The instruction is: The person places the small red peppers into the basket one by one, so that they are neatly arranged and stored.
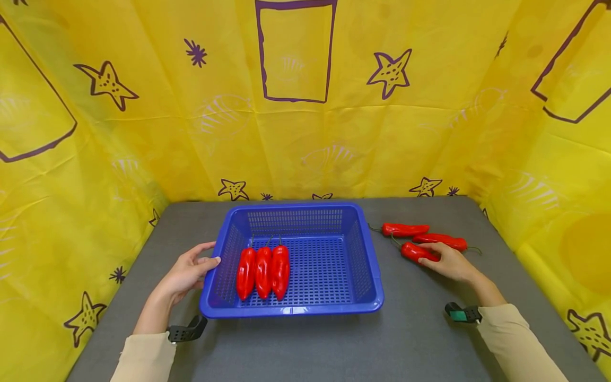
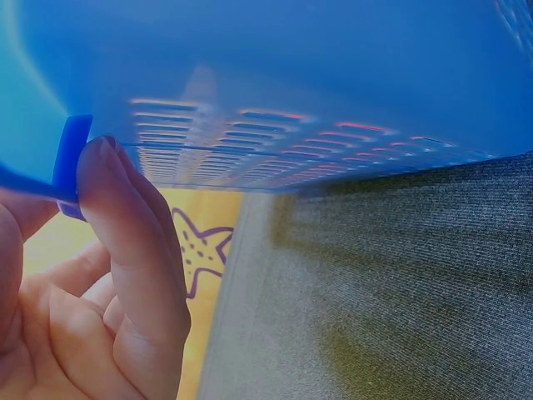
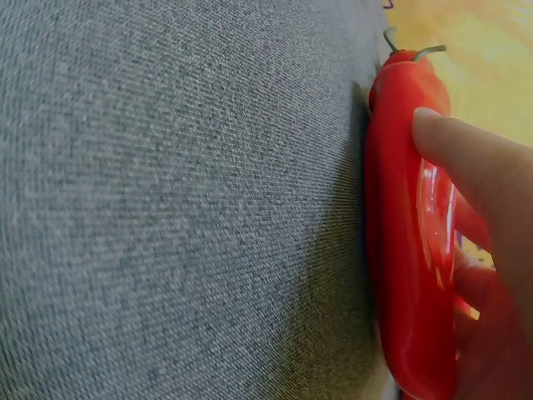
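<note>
A blue plastic basket [image 1: 292, 311] with perforated walls stands in the middle of the table. My left hand [image 1: 188, 271] grips its left rim; in the left wrist view the fingers [image 2: 133, 242] curl at the rim's edge. Inside, on the left half, three long red chili peppers [image 1: 263, 271] lie side by side, stems pointing away. To the right of the basket, my right hand [image 1: 452, 263] holds the nearest red chili pepper [image 1: 411, 251], thumb along its side. That pepper [image 3: 408, 225] looks to be at the tabletop. Two more red chili peppers [image 1: 406, 229] lie just behind it.
A grey cloth-covered table [image 1: 329, 350] extends around the basket. Yellow curtains [image 1: 296, 138] with dark starfish drawings close off the back and both sides. Black straps [image 1: 188, 331] sit at both wrists, below beige sleeves.
</note>
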`<state>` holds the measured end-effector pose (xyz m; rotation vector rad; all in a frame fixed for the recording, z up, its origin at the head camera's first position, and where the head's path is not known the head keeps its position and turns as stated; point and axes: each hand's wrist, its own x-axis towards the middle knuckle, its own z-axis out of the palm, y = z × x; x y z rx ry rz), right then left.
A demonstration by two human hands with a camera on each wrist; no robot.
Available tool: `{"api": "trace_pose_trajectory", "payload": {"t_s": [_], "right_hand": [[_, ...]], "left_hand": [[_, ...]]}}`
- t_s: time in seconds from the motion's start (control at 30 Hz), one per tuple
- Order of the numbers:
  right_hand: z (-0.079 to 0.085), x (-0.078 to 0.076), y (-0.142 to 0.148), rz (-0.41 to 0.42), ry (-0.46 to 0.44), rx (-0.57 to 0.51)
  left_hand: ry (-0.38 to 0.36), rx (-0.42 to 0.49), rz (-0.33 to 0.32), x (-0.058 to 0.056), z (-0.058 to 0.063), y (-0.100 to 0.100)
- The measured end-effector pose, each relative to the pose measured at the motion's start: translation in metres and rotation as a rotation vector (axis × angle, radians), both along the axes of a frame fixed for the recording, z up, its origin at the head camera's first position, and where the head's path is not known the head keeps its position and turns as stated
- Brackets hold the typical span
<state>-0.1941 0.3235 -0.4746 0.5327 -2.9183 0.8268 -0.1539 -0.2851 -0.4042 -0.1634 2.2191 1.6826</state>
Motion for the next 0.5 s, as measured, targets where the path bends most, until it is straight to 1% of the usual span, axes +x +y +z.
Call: {"api": "trace_pose_trajectory", "payload": {"t_s": [0.2, 0.5], "right_hand": [[-0.0024, -0.001, -0.001, -0.011, -0.007, -0.012], [-0.0017, -0.0011, -0.004, -0.03, -0.048, -0.048]], "left_hand": [[-0.001, 0.006, -0.003, -0.0009, -0.0014, -0.0004], [-0.003, -0.001, -0.003, -0.0015, -0.0016, -0.001]]}}
